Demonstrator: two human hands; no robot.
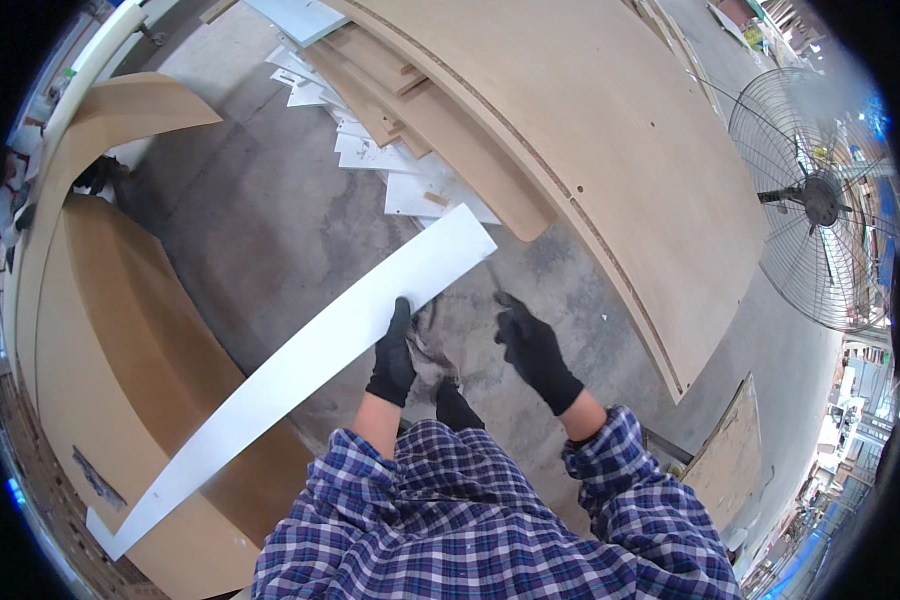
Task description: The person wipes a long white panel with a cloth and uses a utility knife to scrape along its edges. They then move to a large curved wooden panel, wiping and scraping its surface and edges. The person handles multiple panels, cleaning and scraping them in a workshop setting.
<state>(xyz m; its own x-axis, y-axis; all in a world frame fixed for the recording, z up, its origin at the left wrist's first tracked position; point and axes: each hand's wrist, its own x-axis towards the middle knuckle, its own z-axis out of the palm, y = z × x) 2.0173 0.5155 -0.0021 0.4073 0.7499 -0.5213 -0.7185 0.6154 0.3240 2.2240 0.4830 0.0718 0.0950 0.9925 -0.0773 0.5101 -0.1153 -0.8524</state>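
A long white board [300,360] slants across the view from lower left to centre, its wide end pointing at the upper right. My left hand [395,352], in a black glove, grips its lower edge near that wide end, with the thumb on top and the other fingers hidden beneath. My right hand [534,352], also black-gloved, hovers to the right, apart from the board, with its fingers partly bent. Something thin and dark, blurred, shows by its fingertips; I cannot tell whether the hand holds it.
A large tan wooden panel [645,150] with a dark groove lies at upper right, with brown boards [450,135] and white panels [412,193] beneath. Brown panels [142,300] stand at left. A wire-caged fan [821,199] is at far right, a worn board [724,450] below it.
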